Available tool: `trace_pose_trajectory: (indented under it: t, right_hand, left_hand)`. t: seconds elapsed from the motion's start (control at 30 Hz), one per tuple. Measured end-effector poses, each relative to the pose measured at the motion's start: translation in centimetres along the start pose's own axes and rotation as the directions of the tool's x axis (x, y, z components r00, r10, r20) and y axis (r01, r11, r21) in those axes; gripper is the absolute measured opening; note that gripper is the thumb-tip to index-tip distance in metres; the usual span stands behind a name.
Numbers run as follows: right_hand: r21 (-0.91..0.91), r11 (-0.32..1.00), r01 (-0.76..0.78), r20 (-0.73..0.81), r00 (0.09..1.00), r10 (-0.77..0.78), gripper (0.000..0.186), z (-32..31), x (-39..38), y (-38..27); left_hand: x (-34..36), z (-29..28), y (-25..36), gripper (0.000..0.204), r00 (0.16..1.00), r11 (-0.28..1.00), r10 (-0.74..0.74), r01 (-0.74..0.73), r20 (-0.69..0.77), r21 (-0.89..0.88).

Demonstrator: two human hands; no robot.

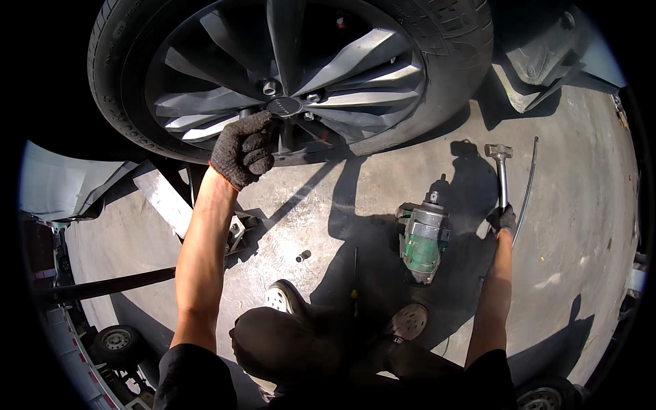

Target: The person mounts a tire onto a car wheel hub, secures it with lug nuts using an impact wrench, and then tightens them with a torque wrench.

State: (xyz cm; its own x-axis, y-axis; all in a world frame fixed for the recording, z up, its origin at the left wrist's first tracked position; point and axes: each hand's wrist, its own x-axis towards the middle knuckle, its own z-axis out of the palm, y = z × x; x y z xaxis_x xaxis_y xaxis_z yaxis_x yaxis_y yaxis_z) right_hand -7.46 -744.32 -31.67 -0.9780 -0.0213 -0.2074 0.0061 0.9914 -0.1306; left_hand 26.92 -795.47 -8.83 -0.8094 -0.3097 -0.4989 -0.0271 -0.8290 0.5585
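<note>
My left hand (244, 149), in a dark knitted glove, is raised in front of a car wheel (369, 98) with grey spokes. Its fingers are curled closed beside the round centre cap (283, 106). A short dark cylinder shows just above the fingers at a lug position; whether I grip it cannot be made out. Bright lug nuts (272, 87) sit around the cap. Off to the right, my gloved right hand (506, 221) is closed around the handle of a hammer (503, 174), whose metal head points away from me.
A green and grey impact wrench (424, 244) lies on the concrete. Beyond the hammer is a thin bar (526, 195). A small socket (303, 256) and a thin screwdriver-like tool (355, 295) are near my shoes. A jack (237, 232) with a long dark handle (116, 285) stands left.
</note>
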Motion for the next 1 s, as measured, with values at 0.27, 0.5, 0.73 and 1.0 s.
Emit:
trace_pose_trajectory:
  t: [0.27, 0.5, 0.73, 1.0]
  right_hand:
    - [0.500, 0.848, -0.177, 0.498, 0.860, -0.114, 0.025, -5.5, 4.4, 1.7]
    - [0.875, 0.482, 0.036, 0.237, 0.837, -0.493, 0.048, -26.0, -27.1, -5.9]
    - [0.590, 0.196, 0.783, -0.254, 0.410, -0.876, 0.040, -29.8, -34.2, -23.0]
    - [0.807, 0.564, 0.177, 0.338, 0.645, -0.686, 0.024, -18.5, -37.6, -34.7]
  left_hand:
    - [-0.1, 1.6, -0.1, 0.051, 0.970, 0.884, 0.242, -0.206, -0.032, 0.420]
    - [-2.0, -7.4, -0.8, 0.095, 0.960, 0.993, -0.069, 0.040, 0.271, 0.109]
    - [-2.6, -8.6, -0.9, 0.093, 0.955, 0.990, -0.011, -0.032, 0.295, 0.140]
    - [-6.1, -12.0, -2.6, 0.073, 0.994, 0.990, 0.079, -0.086, 0.072, 0.108]
